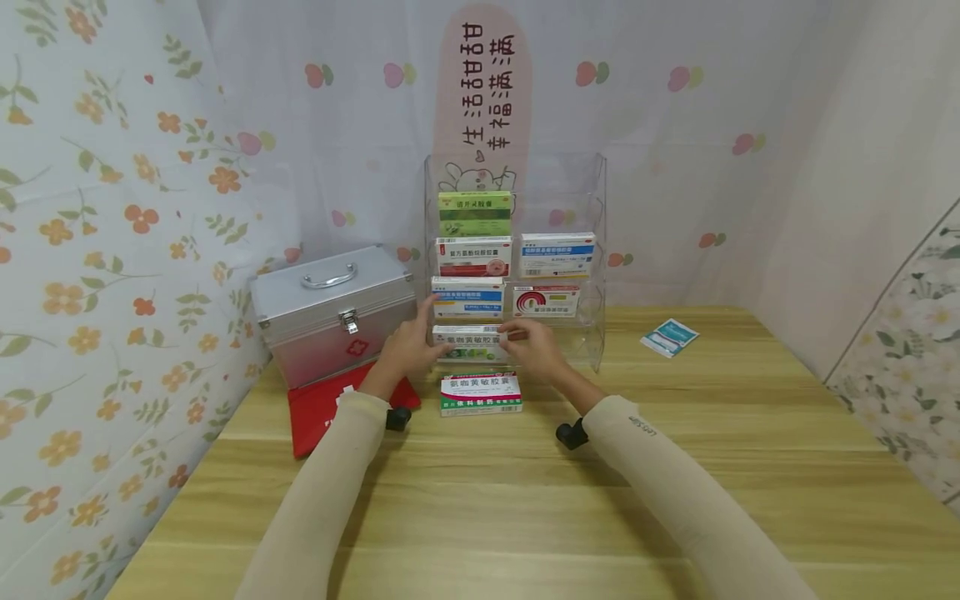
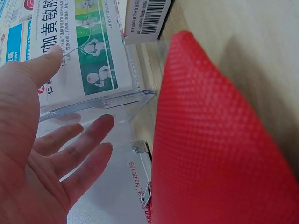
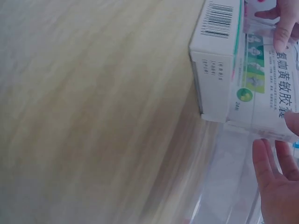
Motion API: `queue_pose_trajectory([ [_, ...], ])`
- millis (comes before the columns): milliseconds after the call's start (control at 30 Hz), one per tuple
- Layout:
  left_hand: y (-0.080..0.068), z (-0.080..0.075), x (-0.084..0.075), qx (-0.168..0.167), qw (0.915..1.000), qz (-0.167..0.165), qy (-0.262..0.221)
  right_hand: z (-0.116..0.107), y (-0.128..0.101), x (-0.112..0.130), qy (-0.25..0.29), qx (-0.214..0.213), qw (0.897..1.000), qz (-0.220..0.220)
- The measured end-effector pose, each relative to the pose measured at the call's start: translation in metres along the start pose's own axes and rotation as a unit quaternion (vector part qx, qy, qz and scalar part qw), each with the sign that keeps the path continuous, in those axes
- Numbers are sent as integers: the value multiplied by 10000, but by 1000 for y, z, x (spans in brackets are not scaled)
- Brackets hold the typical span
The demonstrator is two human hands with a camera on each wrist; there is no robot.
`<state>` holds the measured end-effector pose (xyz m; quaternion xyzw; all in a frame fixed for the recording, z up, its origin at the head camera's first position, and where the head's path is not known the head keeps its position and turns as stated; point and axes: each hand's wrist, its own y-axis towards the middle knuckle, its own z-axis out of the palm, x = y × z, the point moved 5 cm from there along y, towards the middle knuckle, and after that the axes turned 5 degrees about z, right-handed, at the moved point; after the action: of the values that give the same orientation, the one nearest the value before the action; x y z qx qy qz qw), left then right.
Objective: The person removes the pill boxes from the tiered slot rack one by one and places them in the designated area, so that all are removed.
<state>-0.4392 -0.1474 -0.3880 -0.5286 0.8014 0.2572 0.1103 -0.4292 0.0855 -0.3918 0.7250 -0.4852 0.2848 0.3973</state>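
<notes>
Filling the clear rack (image 1: 596, 250), medicine boxes (image 1: 474, 256); both hands touch its lowest box (image 1: 467, 342)

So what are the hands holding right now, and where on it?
Both hands are at the medicine box in the rack's bottom-left slot, left hand at its left end, right hand at its right. Fingers look straight; a firm grip cannot be told.

Head view looks down from afar; wrist views closely share the rack's bottom box (image 2: 88, 60).
</notes>
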Motion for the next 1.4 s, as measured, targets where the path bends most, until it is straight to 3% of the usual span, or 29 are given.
queue_pose_trajectory([
  [533,-2,2,-2,-119,9993,111,-330,1,3,-4,-86,-164,9997,-168],
  [833,-2,0,-3,-171,9996,143,-167,-14,1,-3,144,-435,9981,-413],
  [1200,-4,4,1,-129,9998,25,-119,-43,-19,1,546,-1042,9910,-642],
  [1400,-1,4,-3,-129,9998,82,-125,-59,-31,-2,755,-1059,9896,-622],
])
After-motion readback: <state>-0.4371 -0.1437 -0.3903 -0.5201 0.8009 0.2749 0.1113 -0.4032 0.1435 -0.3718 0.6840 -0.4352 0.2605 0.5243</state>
